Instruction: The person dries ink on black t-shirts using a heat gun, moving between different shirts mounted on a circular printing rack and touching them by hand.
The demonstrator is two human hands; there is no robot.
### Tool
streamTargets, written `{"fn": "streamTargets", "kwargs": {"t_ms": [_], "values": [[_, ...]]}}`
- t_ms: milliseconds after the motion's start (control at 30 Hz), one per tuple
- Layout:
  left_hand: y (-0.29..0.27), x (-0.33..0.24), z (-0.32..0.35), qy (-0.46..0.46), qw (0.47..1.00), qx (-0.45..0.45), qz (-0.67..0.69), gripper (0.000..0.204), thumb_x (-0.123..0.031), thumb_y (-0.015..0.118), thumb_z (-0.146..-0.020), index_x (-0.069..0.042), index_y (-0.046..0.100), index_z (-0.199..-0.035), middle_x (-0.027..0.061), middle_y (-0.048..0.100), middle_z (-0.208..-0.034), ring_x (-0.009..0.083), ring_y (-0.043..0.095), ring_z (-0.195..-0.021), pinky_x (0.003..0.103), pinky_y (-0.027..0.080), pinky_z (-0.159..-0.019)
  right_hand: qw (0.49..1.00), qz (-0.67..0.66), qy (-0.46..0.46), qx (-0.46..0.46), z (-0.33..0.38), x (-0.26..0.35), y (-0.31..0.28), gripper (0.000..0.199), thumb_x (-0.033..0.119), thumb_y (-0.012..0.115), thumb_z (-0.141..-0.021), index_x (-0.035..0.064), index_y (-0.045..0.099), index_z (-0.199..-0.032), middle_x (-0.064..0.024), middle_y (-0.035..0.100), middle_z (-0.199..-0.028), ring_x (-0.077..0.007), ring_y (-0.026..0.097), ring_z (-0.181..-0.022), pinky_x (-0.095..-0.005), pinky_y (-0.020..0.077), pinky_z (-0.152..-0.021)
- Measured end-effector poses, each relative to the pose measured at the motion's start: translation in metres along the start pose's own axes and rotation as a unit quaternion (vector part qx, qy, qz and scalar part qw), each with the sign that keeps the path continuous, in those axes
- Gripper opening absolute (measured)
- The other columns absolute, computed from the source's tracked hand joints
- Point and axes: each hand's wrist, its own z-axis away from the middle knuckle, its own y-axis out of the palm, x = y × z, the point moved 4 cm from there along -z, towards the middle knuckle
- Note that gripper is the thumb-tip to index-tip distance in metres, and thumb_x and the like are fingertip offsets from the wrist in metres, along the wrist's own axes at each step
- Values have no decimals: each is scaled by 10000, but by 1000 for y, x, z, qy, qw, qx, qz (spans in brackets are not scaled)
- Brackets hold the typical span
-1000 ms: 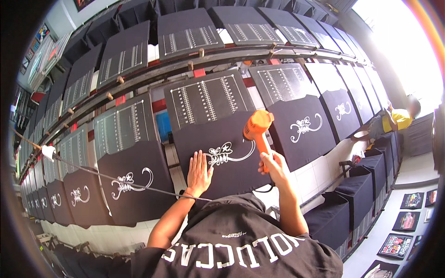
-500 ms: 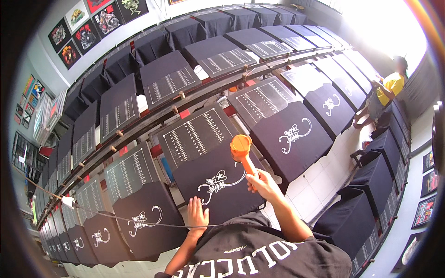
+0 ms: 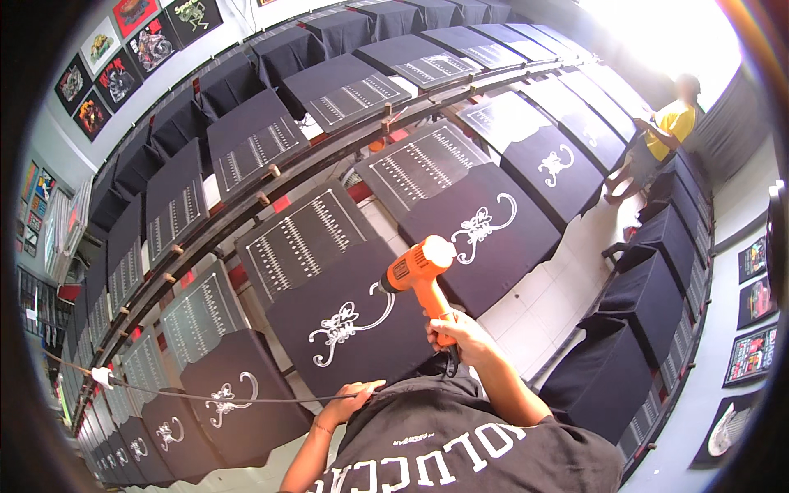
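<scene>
My right hand [image 3: 460,335] grips an orange heat gun [image 3: 417,267] by its handle. Its black nozzle points left, above the far right end of a white scorpion-like print. That print [image 3: 341,324] lies on a black shirt [image 3: 394,345] spread over a flat board in front of me. At the shirt's near edge, close to my body, my left hand [image 3: 359,398] is held with fingers stretched out and nothing seen in it. A thin dark cable [image 3: 246,399] runs from the left up to this hand; whether they touch is unclear.
More black shirts with the same print [image 3: 481,230] lie on boards to both sides. A dark rail [image 3: 320,174] crosses beyond my row, with further covered boards behind it. Covered boards [image 3: 596,370] also stand to my right. A person in yellow [image 3: 675,123] stands at the far right.
The heat gun has turned, so its nozzle now points left over the print. My left hand has drawn back from beside the print to the shirt's near edge. The view has shifted right.
</scene>
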Motion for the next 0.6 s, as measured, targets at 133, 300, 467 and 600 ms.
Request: {"fn": "streamTargets", "kwargs": {"t_ms": [133, 300, 467, 600], "values": [[25, -26, -73, 7, 994, 99, -46, 481, -328, 347, -1033, -65, 594, -1352, 170, 702, -1122, 340, 657, -974, 407, 489, -913, 999, 0, -30, -27, 17, 36, -59, 427, 182, 730, -884, 39, 539, -1238, -18, 580, -852, -115, 587, -716, -284, 503, -665], [50, -93, -170, 88, 987, 124, -61, 501, -319, 306, -1048, -24, 575, -1351, 147, 709, -1041, 320, 655, -967, 393, 490, -896, 998, 42, -45, -25, 39, 94, -158, 450, 141, 718, -866, 16, 517, -1249, -20, 564, -829, -129, 577, -686, -288, 492, -653], [101, -120, -249, -14, 991, 129, 8, 515, -380, 309, -1058, -79, 552, -1397, 109, 727, -1047, 253, 664, -1001, 365, 472, -937, 999, 36, -37, 5, 52, 160, -234, 416, 122, 696, -881, 20, 511, -1239, -17, 561, -819, -129, 578, -689, -276, 474, -645], [128, -124, -285, -61, 992, 83, 70, 569, -417, 251, -1082, -55, 535, -1418, 123, 728, -1088, 234, 661, -1063, 349, 460, -1014, 994, 108, -4, -9, 36, 195, -275, 391, 140, 696, -893, 41, 515, -1225, -4, 549, -821, -116, 576, -685, -266, 461, -629]]}}
